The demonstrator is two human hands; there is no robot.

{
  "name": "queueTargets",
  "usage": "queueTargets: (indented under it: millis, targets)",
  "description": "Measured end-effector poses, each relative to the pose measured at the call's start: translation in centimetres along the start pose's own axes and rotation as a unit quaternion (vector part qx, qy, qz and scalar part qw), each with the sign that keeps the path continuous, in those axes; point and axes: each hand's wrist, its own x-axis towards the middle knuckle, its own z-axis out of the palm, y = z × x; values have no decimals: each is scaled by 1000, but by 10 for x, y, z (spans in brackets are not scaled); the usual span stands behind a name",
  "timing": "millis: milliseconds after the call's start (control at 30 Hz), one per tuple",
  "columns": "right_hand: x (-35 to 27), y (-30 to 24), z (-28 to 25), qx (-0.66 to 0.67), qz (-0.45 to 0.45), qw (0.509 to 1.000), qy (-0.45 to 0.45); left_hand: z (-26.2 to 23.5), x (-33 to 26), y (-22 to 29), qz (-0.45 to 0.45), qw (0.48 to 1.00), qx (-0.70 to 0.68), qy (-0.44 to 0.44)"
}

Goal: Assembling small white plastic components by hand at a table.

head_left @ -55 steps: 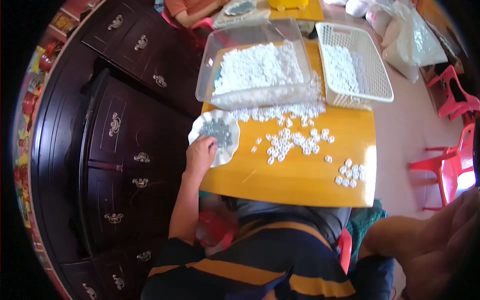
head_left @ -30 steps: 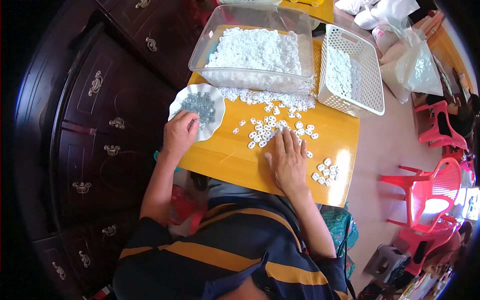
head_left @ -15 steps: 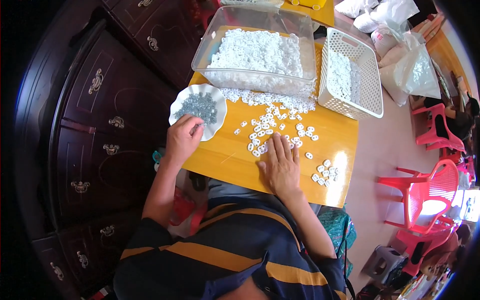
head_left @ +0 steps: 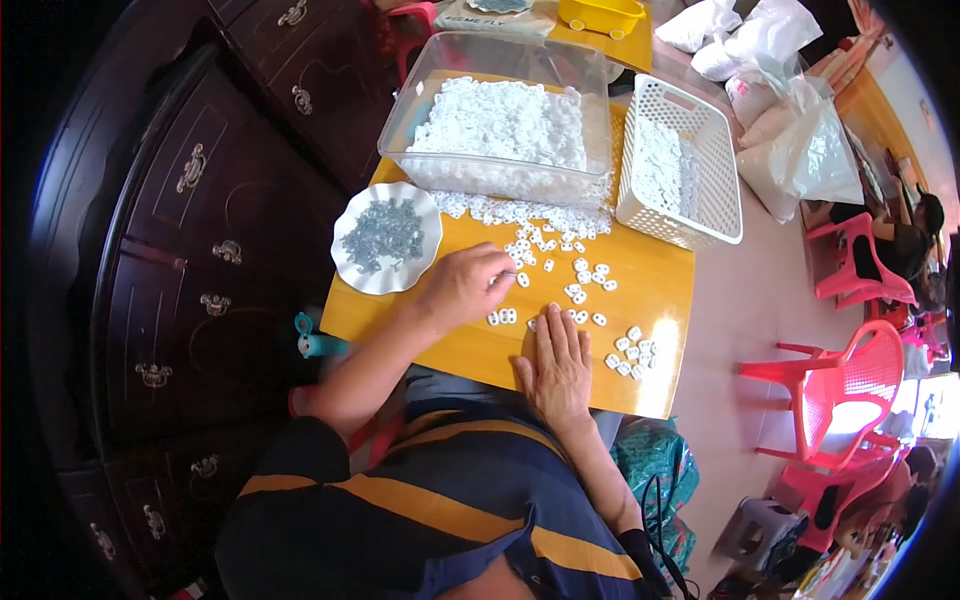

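My left hand [head_left: 465, 287] is closed in a pinch over the table, its fingertips beside the loose small white oval pieces [head_left: 523, 280], which have two dark spots each. Whatever the fingertips hold is too small to make out. My right hand [head_left: 558, 370] lies flat with fingers stretched, its fingertips near a few of these pieces. To the left of my left hand stands a white scalloped dish [head_left: 345, 268] with many small grey translucent pieces [head_left: 384, 235]. A separate cluster of white pieces [head_left: 632, 350] sits right of my right hand.
A large clear plastic bin [head_left: 500, 178] full of white pieces stands at the back of the wooden table [head_left: 450, 345]. Beside it is a white perforated basket [head_left: 680, 232]. Dark drawers [head_left: 170, 290] flank the left; red chairs [head_left: 800, 385] and white sacks [head_left: 800, 150] are at right.
My left hand has gone from the dish rightward to the loose white pieces, still pinched. My right hand stays flat on the table. The view has shifted slightly.
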Motion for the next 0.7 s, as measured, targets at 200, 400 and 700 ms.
queueTargets:
  millis: [200,400,700]
  targets:
    - [-2,3,4,-10,-45,999,11,33,13,12,45,996,26,-72]
    - [0,3,2,7,-51,999,9,49,12,12,49,993,49,-91]
    - [-2,4,-3,35,-64,997,25,44,10,12,32,999,23,-14]
